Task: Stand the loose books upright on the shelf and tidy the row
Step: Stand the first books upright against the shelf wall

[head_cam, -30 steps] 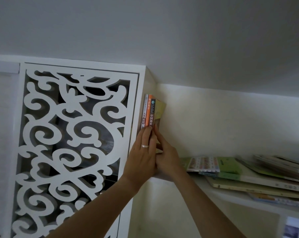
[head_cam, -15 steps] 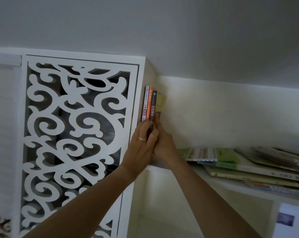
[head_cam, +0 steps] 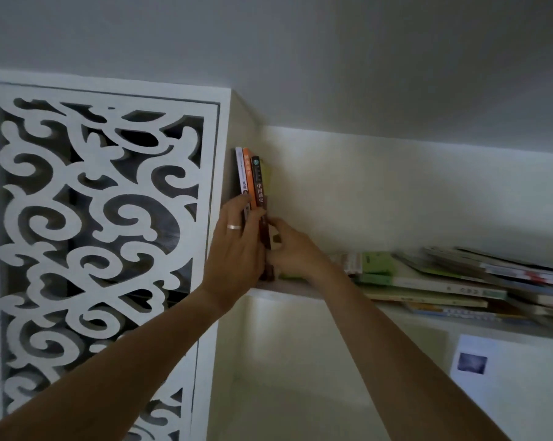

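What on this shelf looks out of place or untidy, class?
The pile of books on the right of the shelf lies flat and askew, edges fanned out, while the upright books at the left end stand neatly between both hands.

White scrollwork panel [head_cam: 100, 224]; orange book spine [head_cam: 249, 176].

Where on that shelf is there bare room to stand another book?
Free patch: the white shelf board between the upright books at the left wall and the slumped pile of flat books; the right hand sits there now. The right end is crowded with that pile.
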`<state>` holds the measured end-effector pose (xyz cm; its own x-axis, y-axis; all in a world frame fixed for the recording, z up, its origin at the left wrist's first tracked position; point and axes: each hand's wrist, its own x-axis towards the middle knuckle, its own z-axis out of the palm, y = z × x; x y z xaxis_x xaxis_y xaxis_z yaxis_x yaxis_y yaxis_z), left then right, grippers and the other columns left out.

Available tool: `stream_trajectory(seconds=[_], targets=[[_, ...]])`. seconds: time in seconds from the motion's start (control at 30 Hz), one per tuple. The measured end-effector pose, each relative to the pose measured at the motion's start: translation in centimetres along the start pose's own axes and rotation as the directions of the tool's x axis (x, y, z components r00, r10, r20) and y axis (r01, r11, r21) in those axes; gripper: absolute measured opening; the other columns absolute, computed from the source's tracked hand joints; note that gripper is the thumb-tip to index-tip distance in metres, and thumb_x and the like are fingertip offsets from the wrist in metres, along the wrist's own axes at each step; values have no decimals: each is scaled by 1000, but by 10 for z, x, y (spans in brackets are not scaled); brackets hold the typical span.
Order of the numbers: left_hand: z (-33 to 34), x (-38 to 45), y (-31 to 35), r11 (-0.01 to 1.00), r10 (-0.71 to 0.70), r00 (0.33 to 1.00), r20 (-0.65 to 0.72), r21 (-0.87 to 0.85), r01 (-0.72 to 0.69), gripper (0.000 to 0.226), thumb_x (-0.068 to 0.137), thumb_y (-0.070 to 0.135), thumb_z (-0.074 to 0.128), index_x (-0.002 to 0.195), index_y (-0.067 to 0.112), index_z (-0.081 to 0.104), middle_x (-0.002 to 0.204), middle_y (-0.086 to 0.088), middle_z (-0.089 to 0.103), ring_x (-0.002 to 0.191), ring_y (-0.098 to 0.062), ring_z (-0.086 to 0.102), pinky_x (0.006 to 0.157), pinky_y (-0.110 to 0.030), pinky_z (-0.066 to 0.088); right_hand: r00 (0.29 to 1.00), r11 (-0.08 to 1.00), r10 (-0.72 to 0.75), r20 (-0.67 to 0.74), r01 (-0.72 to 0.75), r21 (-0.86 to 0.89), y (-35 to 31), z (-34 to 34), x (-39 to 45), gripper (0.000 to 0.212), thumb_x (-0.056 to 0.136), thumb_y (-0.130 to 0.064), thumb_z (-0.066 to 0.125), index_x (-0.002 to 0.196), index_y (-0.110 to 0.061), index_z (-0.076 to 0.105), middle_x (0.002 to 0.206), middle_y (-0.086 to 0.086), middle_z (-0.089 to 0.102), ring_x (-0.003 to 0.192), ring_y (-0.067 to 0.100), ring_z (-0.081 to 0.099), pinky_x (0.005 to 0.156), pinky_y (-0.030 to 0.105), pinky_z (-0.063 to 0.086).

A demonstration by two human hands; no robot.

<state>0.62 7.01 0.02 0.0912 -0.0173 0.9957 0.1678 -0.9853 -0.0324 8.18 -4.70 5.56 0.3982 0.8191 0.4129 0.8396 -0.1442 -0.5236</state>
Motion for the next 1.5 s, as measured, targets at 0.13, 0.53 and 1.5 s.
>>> stream_trajectory(seconds=[0.13,0.53,1.5], targets=[[22,8,33,978,207,948,241,-69,-196,23,91,12,60,113,6,63,123,-15,56,104,-28,58,89,-42,56,922,946,129,-364,-225,-235,34,-47,-7,29,97,-18,52,118,-17,71,120,7,70,110,27,66,89,28,48],[66,27,59,987,-92,720,688,158,-25,19,104,28,53,114,12,58,104,-11,67,93,-32,68,74,-40,57,478,966,-5,-878,-225,-128,115,-61,-41,44,105,-34,43,135,-2,48,128,25,53,113,40,53,91,47,49],[43,17,64,783,-221,786,577,586,-210,40,97,34,47,106,8,76,108,-16,74,125,-37,57,128,-57,5,989,892,-50,-138,-18,-452,65,-24,-19,27,95,-20,60,119,-16,71,110,10,72,100,30,68,83,32,54]])
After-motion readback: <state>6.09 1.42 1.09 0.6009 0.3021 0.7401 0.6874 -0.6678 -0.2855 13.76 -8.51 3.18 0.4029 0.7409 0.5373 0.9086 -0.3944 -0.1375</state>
